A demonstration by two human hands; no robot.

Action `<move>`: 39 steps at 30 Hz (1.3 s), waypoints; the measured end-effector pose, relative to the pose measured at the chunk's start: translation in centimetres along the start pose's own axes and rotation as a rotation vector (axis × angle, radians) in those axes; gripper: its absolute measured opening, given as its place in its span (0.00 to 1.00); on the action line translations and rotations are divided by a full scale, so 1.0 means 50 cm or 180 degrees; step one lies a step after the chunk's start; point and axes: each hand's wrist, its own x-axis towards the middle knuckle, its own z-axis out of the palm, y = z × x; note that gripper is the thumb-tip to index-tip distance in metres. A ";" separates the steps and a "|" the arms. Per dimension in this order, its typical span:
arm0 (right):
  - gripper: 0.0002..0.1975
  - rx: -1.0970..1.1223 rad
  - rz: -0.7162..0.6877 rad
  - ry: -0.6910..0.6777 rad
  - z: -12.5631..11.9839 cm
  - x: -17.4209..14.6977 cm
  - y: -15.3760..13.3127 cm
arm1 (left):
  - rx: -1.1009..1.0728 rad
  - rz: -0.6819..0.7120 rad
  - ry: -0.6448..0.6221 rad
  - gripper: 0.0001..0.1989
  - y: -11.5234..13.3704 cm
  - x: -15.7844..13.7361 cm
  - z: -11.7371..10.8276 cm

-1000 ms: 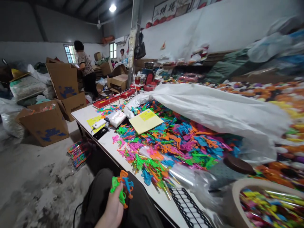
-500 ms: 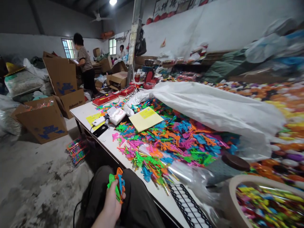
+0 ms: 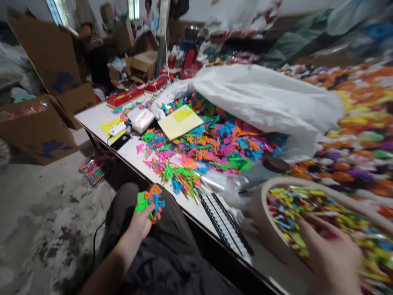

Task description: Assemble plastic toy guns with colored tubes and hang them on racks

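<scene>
Above my lap, my left hand (image 3: pixel 141 223) is closed around a small bunch of flat plastic toy pieces (image 3: pixel 156 200), green, orange and blue. My right hand (image 3: pixel 333 250) is over a large beige tub (image 3: pixel 263 205), reaching in at its contents. Small pieces (image 3: pixel 288 196) in yellow, red, blue and green, some with a shiny wrapping, fill that tub. Motion blurs the right hand, and its fingertips merge with the pile, so its grip is unclear. A heap of similar bright plastic pieces (image 3: pixel 227 143) spreads over the white table (image 3: pixel 95 119) ahead.
A white sack (image 3: pixel 264 90) lies behind the heap, with a pale yellow card (image 3: pixel 179 123) on top. A phone (image 3: pixel 120 141) and a black-and-white rack-like strip (image 3: pixel 225 223) rest on the table. Cardboard boxes (image 3: pixel 39 131) stand left; a person (image 3: pixel 92 45) stands behind them.
My right hand has come into view at the tub. The view has tilted down and turned right. My left hand still holds its bunch, now turned slightly.
</scene>
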 end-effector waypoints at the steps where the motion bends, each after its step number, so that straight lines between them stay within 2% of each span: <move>1: 0.16 0.0200 0.0356 0.0133 0.007 -0.010 -0.003 | 0.0050 0.0002 -0.0064 0.28 0.002 -0.004 0.004; 3: 0.15 0.0942 0.0572 0.0164 0.024 -0.037 -0.034 | 0.0119 0.0010 -0.0122 0.28 0.003 -0.008 0.014; 6: 0.13 0.1886 0.0275 -0.0273 0.065 -0.088 -0.106 | 0.0136 0.0050 -0.0077 0.27 -0.008 -0.005 0.026; 10: 0.18 0.2666 0.0051 -0.1446 0.157 -0.157 -0.160 | 0.0389 -0.0014 -0.0039 0.19 -0.042 0.000 0.029; 15: 0.20 0.2866 0.0276 -0.2060 0.282 -0.231 -0.129 | 0.0459 -0.0369 -0.0079 0.15 -0.084 -0.002 0.010; 18: 0.25 0.2562 0.0219 -0.2272 0.317 -0.255 -0.094 | 0.0395 -0.0371 -0.0045 0.18 -0.101 -0.004 -0.006; 20: 0.29 0.2284 0.0016 -0.2400 0.315 -0.260 -0.073 | 0.0426 -0.0328 -0.0085 0.21 -0.108 -0.004 -0.017; 23: 0.27 0.1696 -0.0410 -0.2607 0.290 -0.255 -0.051 | 0.0609 -0.0256 -0.0154 0.24 -0.113 -0.001 -0.034; 28: 0.18 0.0685 -0.1538 -0.2905 0.250 -0.237 -0.046 | 0.1085 -0.0095 -0.0335 0.23 -0.107 0.008 -0.055; 30: 0.16 0.0602 -0.1523 -0.2770 0.237 -0.235 -0.058 | 0.1385 -0.0124 -0.0512 0.22 -0.099 0.007 -0.061; 32: 0.15 0.0695 -0.1303 -0.2619 0.225 -0.236 -0.079 | 0.1687 -0.0221 -0.0708 0.20 -0.092 0.003 -0.064; 33: 0.15 0.0769 -0.1236 -0.2683 0.219 -0.238 -0.090 | 0.1809 -0.0284 -0.0810 0.20 -0.088 0.002 -0.065; 37: 0.19 0.0882 -0.1245 -0.3479 0.207 -0.248 -0.122 | 0.1997 -0.0421 -0.1090 0.20 -0.079 0.004 -0.073; 39: 0.20 0.1019 -0.1052 -0.3492 0.209 -0.253 -0.122 | 0.1849 -0.0328 -0.1004 0.20 -0.075 0.014 -0.083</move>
